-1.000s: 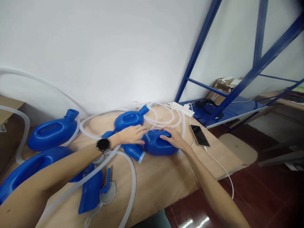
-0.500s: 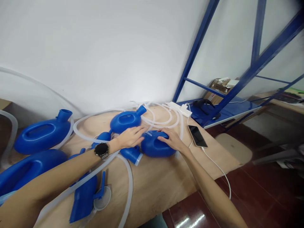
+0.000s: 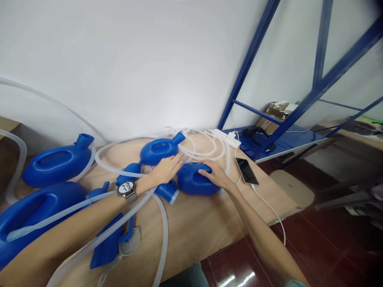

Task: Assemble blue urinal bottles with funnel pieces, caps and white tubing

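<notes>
A blue plastic urinal bottle [image 3: 194, 183] lies on the table in front of me. My right hand [image 3: 214, 173] is closed on its right end, with the thumb by the handle opening. Just left of it, my left hand [image 3: 167, 169] has its fingers drawn together; whatever they pinch, if anything, is hidden. Below the left hand lies a blue angled spout [image 3: 167, 192] with a pale rim. Behind it is another blue urinal bottle [image 3: 158, 150], its neck pointing right. A translucent hose [image 3: 134, 209] runs across my left forearm.
More blue bottles [image 3: 56, 165] lie at the left with loose hoses. A blue spout piece [image 3: 107, 243] with a clear round lid [image 3: 130, 241] lies nearer me. To the right are a phone [image 3: 247, 171] on a cable, a power strip [image 3: 229, 137] and a blue metal rack [image 3: 251, 59].
My left hand's fingers have drawn in from a spread pose beside the bottle. A white strand on top of the bottle no longer shows. My right hand stays on the bottle.
</notes>
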Demonstrator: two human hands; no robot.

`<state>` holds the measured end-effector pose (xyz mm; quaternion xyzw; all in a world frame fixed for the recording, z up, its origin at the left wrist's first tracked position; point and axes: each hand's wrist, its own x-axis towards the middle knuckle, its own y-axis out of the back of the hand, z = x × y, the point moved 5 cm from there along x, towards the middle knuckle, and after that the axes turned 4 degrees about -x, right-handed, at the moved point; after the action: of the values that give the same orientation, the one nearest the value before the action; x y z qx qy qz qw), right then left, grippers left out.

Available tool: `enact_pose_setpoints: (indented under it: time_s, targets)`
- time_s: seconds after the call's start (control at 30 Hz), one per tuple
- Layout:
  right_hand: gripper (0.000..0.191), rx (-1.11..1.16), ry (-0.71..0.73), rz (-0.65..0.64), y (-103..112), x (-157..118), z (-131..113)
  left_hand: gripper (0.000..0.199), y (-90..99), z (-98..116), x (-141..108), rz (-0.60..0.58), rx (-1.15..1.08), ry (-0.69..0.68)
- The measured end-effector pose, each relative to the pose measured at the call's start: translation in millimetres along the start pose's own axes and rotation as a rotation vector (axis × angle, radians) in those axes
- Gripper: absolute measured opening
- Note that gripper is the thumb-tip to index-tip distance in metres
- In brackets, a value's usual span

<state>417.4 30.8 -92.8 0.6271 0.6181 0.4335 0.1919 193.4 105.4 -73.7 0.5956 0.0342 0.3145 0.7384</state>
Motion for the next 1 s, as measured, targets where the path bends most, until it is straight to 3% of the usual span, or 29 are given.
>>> enact_pose_setpoints:
  time_s: [0.13,0.4,0.63,0.73,0.83,1.0]
  targets:
    - [0.044,-0.004,-0.013,-0.007,0.3,-0.8,0.7,0.051,3.6,2.1,4.7,-0.053,0.008,0.026]
    - [0.037,0.056,-0.037,-0.039,4.5,2.0,-6.1,0.042,-0.9,-10.2,9.9,-0.204,0.105,-0.167]
    - [0.030,0.145,-0.057,-0.047,6.2,2.6,-6.7,0.050,5.1,-10.9,7.0,-0.197,0.130,-0.259]
    - [0.034,0.155,-0.066,-0.076,8.8,2.9,-7.1,0.052,16.7,0.9,7.3,-0.175,0.085,-0.188]
    - [0.040,0.106,-0.080,-0.147,8.7,9.3,-13.6,0.047,20.6,11.3,15.8,-0.220,-0.046,-0.006]
    - [0.044,-0.216,-0.043,-0.198,-1.0,30.5,-35.5,0.032,12.3,16.7,33.9,-0.228,-0.173,0.141]
